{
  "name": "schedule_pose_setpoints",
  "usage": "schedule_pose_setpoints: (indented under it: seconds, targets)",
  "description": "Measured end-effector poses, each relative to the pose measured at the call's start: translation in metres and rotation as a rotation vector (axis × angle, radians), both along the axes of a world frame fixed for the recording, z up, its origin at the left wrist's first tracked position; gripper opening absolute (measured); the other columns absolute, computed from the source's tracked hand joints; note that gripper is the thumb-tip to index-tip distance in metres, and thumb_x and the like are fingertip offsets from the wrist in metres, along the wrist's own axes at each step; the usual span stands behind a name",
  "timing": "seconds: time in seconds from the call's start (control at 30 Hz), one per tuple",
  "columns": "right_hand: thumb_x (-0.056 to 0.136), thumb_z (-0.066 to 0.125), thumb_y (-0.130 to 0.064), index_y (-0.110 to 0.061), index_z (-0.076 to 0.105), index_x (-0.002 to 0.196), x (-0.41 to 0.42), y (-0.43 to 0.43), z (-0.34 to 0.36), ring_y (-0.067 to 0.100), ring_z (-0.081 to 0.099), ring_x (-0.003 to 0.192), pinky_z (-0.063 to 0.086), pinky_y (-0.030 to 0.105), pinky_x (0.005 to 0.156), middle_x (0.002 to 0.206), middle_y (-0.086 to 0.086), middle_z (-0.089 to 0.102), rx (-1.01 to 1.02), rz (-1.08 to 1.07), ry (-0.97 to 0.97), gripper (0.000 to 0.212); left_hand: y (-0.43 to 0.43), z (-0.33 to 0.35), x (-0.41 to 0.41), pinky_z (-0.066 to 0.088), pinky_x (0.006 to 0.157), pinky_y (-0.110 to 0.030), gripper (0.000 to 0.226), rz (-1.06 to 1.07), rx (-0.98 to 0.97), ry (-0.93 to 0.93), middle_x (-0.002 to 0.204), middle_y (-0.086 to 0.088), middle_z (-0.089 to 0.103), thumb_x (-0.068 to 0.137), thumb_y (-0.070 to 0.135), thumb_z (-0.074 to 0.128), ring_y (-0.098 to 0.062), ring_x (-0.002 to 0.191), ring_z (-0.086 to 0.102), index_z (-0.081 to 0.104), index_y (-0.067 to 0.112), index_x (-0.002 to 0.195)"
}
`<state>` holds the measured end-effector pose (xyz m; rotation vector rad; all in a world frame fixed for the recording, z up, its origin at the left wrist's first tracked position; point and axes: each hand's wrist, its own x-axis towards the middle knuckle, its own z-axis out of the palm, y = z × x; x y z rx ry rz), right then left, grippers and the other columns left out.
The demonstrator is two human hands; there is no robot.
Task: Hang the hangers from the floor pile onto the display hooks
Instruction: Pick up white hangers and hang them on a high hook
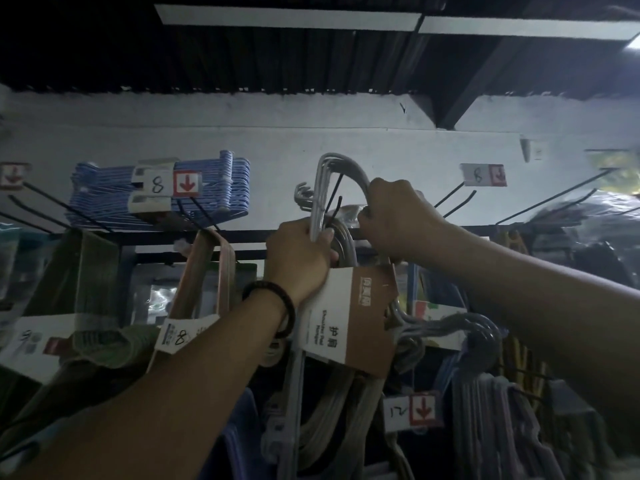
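A bundle of grey hangers (325,174) with a brown and white card sleeve (349,317) is raised to the top row of the rack. My left hand (298,258) grips the bundle's necks just under the curved hook tops. My right hand (398,216) holds the right side of those hook tops. A black wire display hook (334,199) pokes through the loop of the hook tops. The hangers' bodies hang down below the sleeve.
A blue hanger bundle (159,192) lies on the hooks at upper left, with a price tag marked 8 (173,183). Pink hangers (207,271) hang to the left. Bare black hooks (453,199) stick out at right. Purple hangers (485,403) and a tag marked 12 (412,410) hang lower right.
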<state>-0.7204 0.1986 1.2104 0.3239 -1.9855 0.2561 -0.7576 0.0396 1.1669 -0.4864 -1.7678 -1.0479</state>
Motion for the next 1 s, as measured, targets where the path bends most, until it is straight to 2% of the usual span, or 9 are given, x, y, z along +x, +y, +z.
schedule_pose_setpoints:
  seconds: [0.07,0.17,0.27,0.33,0.43,0.5,0.6,0.73,1.0]
  targets:
    - [0.100,0.057,-0.020,-0.008,0.048,0.109,-0.012,-0.001,0.002,0.020,0.044,0.064,0.034,0.031,0.054,0.074,0.001,0.037,-0.063,0.000,0.010,0.018,0.003,0.002,-0.008,0.060,0.068,-0.031,0.027,0.053,-0.034,0.049,0.073,0.004,0.076,0.102,0.039,0.063,-0.011,0.070,0.073,0.074,0.022,0.084]
    - [0.099,0.059,-0.015,-0.005,0.048,0.119,-0.030,-0.008,0.000,0.031,0.052,0.081,0.045,0.039,0.067,0.078,0.003,0.040,-0.092,0.010,0.024,0.025,0.003,-0.004,-0.015,0.040,0.052,-0.019,0.032,0.199,-0.116,0.104,0.071,0.007,0.066,0.104,0.042,0.057,-0.007,0.064,0.063,0.065,0.025,0.079]
    - [0.098,0.063,-0.012,-0.004,0.048,0.122,-0.049,-0.014,-0.007,0.035,0.059,0.094,0.049,0.042,0.073,0.090,0.008,0.047,-0.108,0.007,-0.019,0.030,0.000,-0.021,-0.021,0.038,0.053,-0.015,0.020,0.215,-0.148,0.036,0.083,0.007,0.067,0.108,0.039,0.049,-0.003,0.069,0.062,0.063,0.027,0.115]
    - [0.098,0.064,-0.011,-0.001,0.049,0.127,-0.059,-0.013,-0.011,0.036,0.063,0.102,0.044,0.037,0.073,0.101,0.014,0.054,-0.126,-0.010,-0.055,0.034,-0.003,-0.035,-0.029,0.046,0.054,-0.019,0.038,0.205,-0.182,-0.011,0.092,0.005,0.069,0.109,0.033,0.046,-0.004,0.070,0.064,0.044,0.030,0.147]
    - [0.098,0.062,-0.007,0.006,0.053,0.131,-0.074,-0.011,-0.010,0.032,0.067,0.110,0.054,0.033,0.077,0.122,0.020,0.061,-0.121,-0.024,-0.123,0.037,-0.005,-0.054,-0.043,0.060,0.071,-0.038,0.072,0.254,-0.263,0.023,0.136,-0.005,0.062,0.109,0.028,0.044,-0.012,0.085,0.066,-0.001,0.033,0.165]
    - [0.097,0.062,-0.005,0.005,0.057,0.131,-0.087,-0.016,-0.011,0.028,0.068,0.104,0.056,0.031,0.078,0.119,0.018,0.062,-0.087,-0.024,-0.166,0.035,-0.008,-0.062,-0.055,0.061,0.090,-0.045,0.080,0.354,-0.413,0.066,0.169,-0.009,0.027,0.109,0.031,0.045,-0.026,0.116,0.065,-0.013,0.031,0.164]
    - [0.099,0.058,-0.005,0.001,0.051,0.133,-0.108,-0.024,-0.015,0.034,0.068,0.105,0.055,0.040,0.082,0.115,0.017,0.065,-0.141,-0.002,-0.249,0.035,-0.016,-0.072,-0.072,0.043,0.116,-0.055,0.082,0.543,-0.605,0.021,0.175,-0.005,-0.007,0.109,0.042,0.040,-0.034,0.156,0.026,-0.020,0.027,0.162]
    - [0.097,0.061,-0.011,-0.002,0.038,0.141,-0.126,-0.019,-0.016,0.043,0.062,0.117,0.055,0.053,0.094,0.126,0.025,0.062,-0.136,0.008,-0.338,0.050,-0.010,-0.084,-0.078,0.028,0.122,-0.061,0.079,0.755,-0.689,-0.062,0.172,-0.013,-0.019,0.111,0.041,0.029,-0.038,0.160,0.003,-0.033,0.019,0.155]
    - [0.099,0.059,-0.040,-0.008,0.033,0.146,-0.115,0.000,-0.029,0.041,0.063,0.113,0.056,0.052,0.089,0.127,0.022,0.060,-0.032,0.017,-0.318,0.062,-0.004,-0.094,-0.054,0.011,0.128,-0.061,0.070,0.880,-0.772,-0.208,0.175,-0.011,-0.011,0.111,0.041,0.028,-0.042,0.160,-0.003,-0.012,0.022,0.166]
